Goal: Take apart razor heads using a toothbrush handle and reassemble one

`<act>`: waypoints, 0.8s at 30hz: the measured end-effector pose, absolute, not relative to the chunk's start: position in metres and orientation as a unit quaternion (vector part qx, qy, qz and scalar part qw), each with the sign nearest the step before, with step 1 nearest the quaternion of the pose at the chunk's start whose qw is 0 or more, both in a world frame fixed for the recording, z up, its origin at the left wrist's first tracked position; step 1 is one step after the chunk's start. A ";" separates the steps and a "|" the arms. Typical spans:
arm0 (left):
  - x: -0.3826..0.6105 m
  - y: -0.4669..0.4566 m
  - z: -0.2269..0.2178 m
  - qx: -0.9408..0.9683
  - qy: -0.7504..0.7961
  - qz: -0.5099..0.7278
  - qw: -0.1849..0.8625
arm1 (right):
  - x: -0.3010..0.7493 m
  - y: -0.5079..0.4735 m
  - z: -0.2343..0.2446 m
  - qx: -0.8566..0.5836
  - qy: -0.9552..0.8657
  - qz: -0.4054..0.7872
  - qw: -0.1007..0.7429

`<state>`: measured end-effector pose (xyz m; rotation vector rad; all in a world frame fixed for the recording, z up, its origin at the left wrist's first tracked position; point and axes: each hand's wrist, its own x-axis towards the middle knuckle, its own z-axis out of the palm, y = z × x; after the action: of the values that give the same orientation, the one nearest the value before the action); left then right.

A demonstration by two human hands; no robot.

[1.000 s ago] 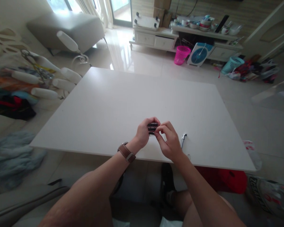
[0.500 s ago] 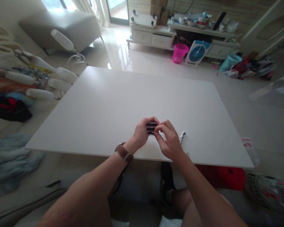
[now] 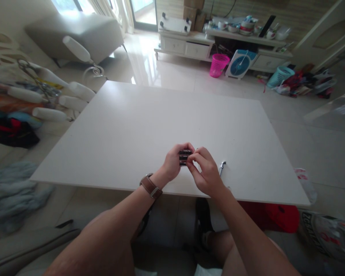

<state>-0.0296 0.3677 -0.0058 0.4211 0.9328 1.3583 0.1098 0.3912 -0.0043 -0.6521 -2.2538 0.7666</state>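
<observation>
Both hands meet over the near part of a white table (image 3: 138, 126). My left hand (image 3: 174, 163), with a brown watch strap on its wrist, is wrapped round a small dark ribbed object (image 3: 184, 156). My right hand (image 3: 204, 170) pinches the same object from its right side with thumb and forefinger. What the dark object is I cannot make out. A small silver metal piece (image 3: 222, 166) lies on the table just right of my right hand, untouched.
A rack with white pegs and clothes (image 3: 31, 103) stands left of the table. A pink basket (image 3: 218, 65), a blue fan (image 3: 240, 64) and a low white cabinet (image 3: 186, 44) are at the back. A red bag (image 3: 276, 220) sits under the table's right corner.
Both hands stay on the dark object in almost the same spot. The head view shifted slightly; the right fingers adjusted a little.
</observation>
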 end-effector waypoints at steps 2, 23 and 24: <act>-0.029 0.367 -0.005 0.185 0.414 0.600 0.660 | 0.110 0.391 -0.004 -0.251 -0.863 0.293 0.326; -0.030 0.368 -0.012 0.077 0.389 0.635 0.663 | 0.108 0.389 -0.014 -0.196 -0.896 0.185 0.354; -0.031 0.368 -0.013 0.068 0.385 0.636 0.665 | 0.108 0.390 -0.015 -0.193 -0.898 0.183 0.349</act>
<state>-0.0305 0.3679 -0.0126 0.1536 0.8697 1.4369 0.1077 0.3899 -0.0149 -0.4994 -2.3280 0.4747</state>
